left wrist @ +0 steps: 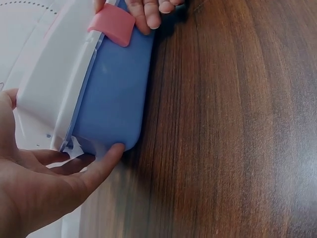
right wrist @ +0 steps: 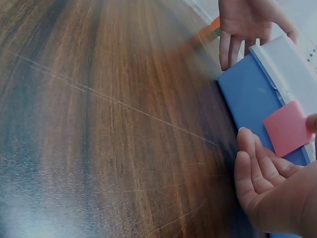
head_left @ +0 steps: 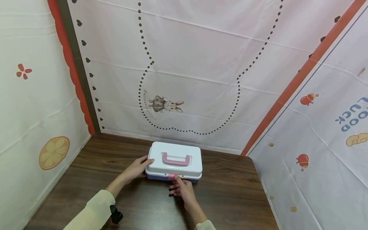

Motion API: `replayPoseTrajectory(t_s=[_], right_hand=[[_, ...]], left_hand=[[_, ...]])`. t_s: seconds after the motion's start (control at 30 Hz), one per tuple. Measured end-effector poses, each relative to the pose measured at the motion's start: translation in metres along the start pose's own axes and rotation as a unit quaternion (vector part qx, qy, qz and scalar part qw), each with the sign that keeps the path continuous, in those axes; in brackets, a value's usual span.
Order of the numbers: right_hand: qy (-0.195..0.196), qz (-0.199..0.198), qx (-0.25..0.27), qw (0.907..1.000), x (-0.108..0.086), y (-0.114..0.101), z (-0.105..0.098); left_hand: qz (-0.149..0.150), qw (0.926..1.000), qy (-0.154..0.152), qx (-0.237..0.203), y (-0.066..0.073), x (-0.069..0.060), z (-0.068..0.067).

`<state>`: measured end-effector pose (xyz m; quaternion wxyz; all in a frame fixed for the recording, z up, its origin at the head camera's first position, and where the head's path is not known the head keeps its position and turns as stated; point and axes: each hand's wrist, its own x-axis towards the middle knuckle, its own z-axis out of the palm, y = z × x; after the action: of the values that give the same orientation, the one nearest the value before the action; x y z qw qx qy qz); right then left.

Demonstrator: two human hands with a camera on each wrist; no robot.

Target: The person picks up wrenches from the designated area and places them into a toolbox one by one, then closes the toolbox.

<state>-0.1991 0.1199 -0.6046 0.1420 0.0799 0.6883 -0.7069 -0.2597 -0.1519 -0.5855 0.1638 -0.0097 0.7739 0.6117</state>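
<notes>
A storage box with a white lid (head_left: pixel 178 150), a blue base (left wrist: pixel 111 94) and a folding pink handle (head_left: pixel 176 162) stands upright on the table. Its lid is down. My left hand (head_left: pixel 137 166) holds the box's left end, thumb on the lid and fingers against the end wall. At the front, my right hand (head_left: pixel 184 190) pinches the pink latch (right wrist: pixel 288 129), with the thumb at its top edge and the index finger by its lower edge. The other fingers of that hand curl loosely below, close to the blue front. What the box contains is hidden.
The box stands near the back edge of a dark wood-grain table (head_left: pixel 230 195). Printed cloth hangs behind it (head_left: pixel 195 95) and along both sides. A black strap piece (head_left: pixel 116 214) hangs at the left wrist.
</notes>
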Motion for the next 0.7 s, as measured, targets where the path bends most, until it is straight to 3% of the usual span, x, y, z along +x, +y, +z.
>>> replayPoseTrajectory(t_s=[0.4,0.53,0.6,0.7], right_hand=[[-0.005,0.011,0.0,0.9999,-0.001,0.001,-0.003],[-0.034,0.005,-0.054,0.998,-0.006,-0.006,-0.004],[-0.074,-0.008,-0.115,0.9906,-0.01,-0.016,-0.006],[-0.149,-0.051,-0.208,0.9652,-0.017,-0.041,-0.011]], left_hand=[[0.007,0.9999,0.0,-0.012,0.0,0.004,0.007],[0.005,0.9999,-0.003,-0.012,0.004,0.003,0.007],[0.003,1.0,-0.002,-0.004,0.006,0.001,0.006],[0.012,0.9984,0.018,0.052,0.012,-0.003,0.001]])
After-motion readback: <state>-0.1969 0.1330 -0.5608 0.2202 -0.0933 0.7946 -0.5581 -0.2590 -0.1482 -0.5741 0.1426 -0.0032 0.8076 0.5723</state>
